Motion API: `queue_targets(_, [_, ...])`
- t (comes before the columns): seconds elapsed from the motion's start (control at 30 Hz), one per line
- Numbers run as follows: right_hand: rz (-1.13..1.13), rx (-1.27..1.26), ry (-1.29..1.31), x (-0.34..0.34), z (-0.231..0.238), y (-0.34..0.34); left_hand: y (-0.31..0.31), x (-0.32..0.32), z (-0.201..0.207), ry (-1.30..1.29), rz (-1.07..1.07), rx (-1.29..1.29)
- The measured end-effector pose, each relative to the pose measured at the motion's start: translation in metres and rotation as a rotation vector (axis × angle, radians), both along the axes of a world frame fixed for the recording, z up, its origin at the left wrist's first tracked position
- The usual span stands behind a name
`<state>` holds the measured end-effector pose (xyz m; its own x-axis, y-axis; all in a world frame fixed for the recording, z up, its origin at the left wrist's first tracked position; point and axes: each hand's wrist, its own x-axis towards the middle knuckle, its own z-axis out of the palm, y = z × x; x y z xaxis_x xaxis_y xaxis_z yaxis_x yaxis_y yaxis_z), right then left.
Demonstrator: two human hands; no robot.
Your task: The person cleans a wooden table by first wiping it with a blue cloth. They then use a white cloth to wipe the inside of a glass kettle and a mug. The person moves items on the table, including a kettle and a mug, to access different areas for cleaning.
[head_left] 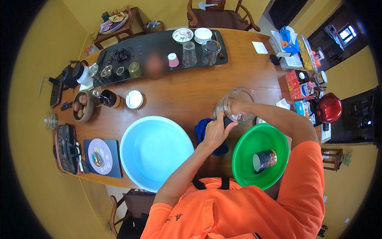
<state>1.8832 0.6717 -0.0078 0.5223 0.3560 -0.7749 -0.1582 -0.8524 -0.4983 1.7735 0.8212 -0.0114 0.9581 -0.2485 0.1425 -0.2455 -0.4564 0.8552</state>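
Note:
Over the table, between the two basins, my left hand [217,130] grips the dark handle of a clear glass pitcher [247,97], which is tilted. My right hand [236,108] reaches inside it with bent fingers. Something pale shows at these fingers, too small to name. A dark blue cloth [202,128] lies beside and partly behind my left wrist. Below the pitcher stands a green basin [236,161], with a dark printed mug [270,158] on its side in it. To the left is a large light blue basin [126,139].
A black tea tray [159,73] at the far side holds glasses, a pink cup [173,60] and lidded bowls. A white bowl [134,99], a dark cup [108,98] and a basket of round brown things [84,115] stand left. Boxes and a red rounded object [329,108] crowd the right edge.

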Motion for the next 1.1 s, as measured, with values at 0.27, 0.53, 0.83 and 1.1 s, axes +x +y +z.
queue_targets(0.27, [0.185,-0.289,-0.628,-0.008,-0.024,0.010,0.000,0.003,-0.005,-0.024,0.000,0.032])
queue_targets(0.53, [1.073,-0.580,-0.599,-0.010,0.018,0.021,-0.007,-0.002,0.000,-0.041,0.079,0.021])
queue_targets(0.83, [0.540,-0.316,-0.272,0.000,0.036,0.021,-0.005,-0.002,-0.001,0.008,0.066,0.063])
queue_targets(1.1, [-0.323,-0.020,-0.247,-0.006,0.087,0.008,-0.002,0.000,0.002,-0.039,0.049,0.051])
